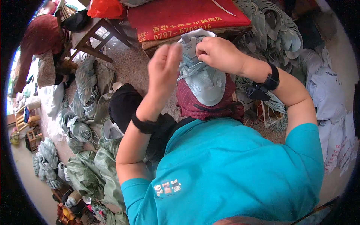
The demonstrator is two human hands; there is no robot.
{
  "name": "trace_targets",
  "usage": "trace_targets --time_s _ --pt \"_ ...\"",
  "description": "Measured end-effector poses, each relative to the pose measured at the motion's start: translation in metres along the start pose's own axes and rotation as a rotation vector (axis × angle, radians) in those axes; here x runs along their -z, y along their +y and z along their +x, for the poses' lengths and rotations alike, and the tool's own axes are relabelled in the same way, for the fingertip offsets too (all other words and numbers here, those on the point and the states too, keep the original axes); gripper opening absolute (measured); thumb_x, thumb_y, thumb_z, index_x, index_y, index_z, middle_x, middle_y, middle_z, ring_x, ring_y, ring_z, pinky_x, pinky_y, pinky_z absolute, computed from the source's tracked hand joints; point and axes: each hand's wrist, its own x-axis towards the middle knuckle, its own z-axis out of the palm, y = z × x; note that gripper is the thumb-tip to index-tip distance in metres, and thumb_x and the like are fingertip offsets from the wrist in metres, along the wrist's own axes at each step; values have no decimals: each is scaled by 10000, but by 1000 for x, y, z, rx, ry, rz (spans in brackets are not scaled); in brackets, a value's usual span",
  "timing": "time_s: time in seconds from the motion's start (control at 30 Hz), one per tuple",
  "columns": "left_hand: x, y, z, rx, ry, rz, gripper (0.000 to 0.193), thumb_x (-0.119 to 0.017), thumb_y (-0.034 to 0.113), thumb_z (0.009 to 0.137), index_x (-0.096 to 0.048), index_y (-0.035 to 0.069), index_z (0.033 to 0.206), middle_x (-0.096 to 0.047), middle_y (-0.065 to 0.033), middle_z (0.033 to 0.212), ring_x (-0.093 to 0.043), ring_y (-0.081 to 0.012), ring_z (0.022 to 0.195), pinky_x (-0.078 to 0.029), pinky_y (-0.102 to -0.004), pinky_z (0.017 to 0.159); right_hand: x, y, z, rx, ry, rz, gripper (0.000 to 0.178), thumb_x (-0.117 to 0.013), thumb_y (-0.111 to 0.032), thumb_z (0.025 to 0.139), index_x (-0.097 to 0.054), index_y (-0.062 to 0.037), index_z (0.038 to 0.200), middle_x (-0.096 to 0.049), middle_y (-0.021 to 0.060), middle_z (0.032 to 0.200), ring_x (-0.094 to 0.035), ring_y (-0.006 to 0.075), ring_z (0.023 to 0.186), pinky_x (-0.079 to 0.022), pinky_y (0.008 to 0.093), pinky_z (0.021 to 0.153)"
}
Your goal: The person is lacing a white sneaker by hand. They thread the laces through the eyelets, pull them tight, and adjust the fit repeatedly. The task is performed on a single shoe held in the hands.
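A pale blue-grey shoe upper [205, 88] rests on dark red striped cloth [185, 99] over my lap, its rounded toe towards me. Pale laces or straps [192, 68] cross its middle, and its padded collar points away. My right hand [219, 55] is closed in a pinch against the right side of the upper's opening; what its fingertips grip is hidden. Raised just left of the upper, my left hand [164, 66] has its fingers curled together and slightly blurred. Whatever may be between them does not show.
Ahead stands a low wooden table [150, 47] under a red printed cloth [180, 18]. Bundled shoe uppers [279, 28] are heaped at the right, with more bundles [85, 80] on the left floor. A wooden stool [93, 39] stands far left; green sacks [84, 172] lie nearer.
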Motion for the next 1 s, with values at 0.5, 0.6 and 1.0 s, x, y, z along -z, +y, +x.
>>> trace_targets --time_s 0.5,0.6,1.0 --pt "-33 -27 -4 -118 23 502 149 -683 155 807 -666 69 927 -586 -122 933 -627 -331 826 -509 -425 699 -6 -7 -5 -45 74 -62 149 -597 -110 829 -576 -53 965 -630 145 880 -634 347 831 -502 441 716" --pt "-34 -24 -7 -146 44 568 149 -679 118 817 -671 41 944 -565 -119 887 -622 -263 755 -509 -369 690 -11 -5 -4 -51 139 -51 205 -605 -102 836 -535 -54 1023 -642 146 885 -645 347 843 -506 441 712" --pt "-14 -17 -5 -267 15 570 109 -674 112 830 -628 37 894 -571 -81 814 -597 -198 713 -496 -304 640 3 -4 6 313 192 -74 143 -652 -123 814 -626 -88 950 -611 95 879 -642 299 831 -516 400 717"
